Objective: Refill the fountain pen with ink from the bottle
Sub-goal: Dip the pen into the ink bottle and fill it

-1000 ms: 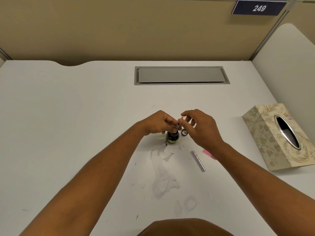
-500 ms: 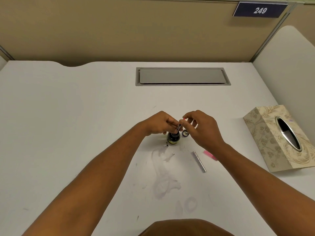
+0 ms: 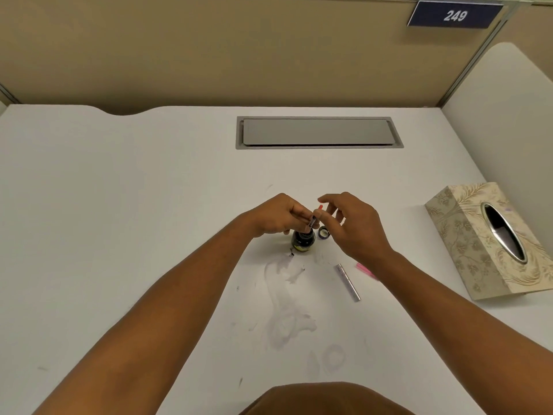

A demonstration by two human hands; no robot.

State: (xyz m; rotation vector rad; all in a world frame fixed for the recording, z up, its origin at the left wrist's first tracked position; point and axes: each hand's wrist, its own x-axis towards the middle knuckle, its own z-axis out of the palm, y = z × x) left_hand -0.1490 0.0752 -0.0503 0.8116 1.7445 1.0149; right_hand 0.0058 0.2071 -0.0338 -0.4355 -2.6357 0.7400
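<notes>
A small dark ink bottle [image 3: 302, 241] stands open on the white desk [image 3: 119, 235]. Its cap [image 3: 323, 233] lies just to its right. My left hand [image 3: 276, 215] grips the thin pen insert [image 3: 312, 222], which slants with its lower end in the bottle's mouth. My right hand [image 3: 353, 226] has thumb and forefinger at the insert's red top end [image 3: 320, 207]. A silver pen barrel [image 3: 347, 282] lies on the desk nearer to me, with a pink pen part [image 3: 365, 270] beside it, partly hidden under my right wrist.
A patterned tissue box [image 3: 466, 244] sits at the right. A grey cable hatch [image 3: 318, 132] is set into the desk at the back. Faded ink smears [image 3: 284, 307] mark the desk in front of the bottle. A beige partition rises behind the desk.
My right fingers have shifted slightly around the red end of the insert. The left hand, the bottle and the loose parts stay where they were.
</notes>
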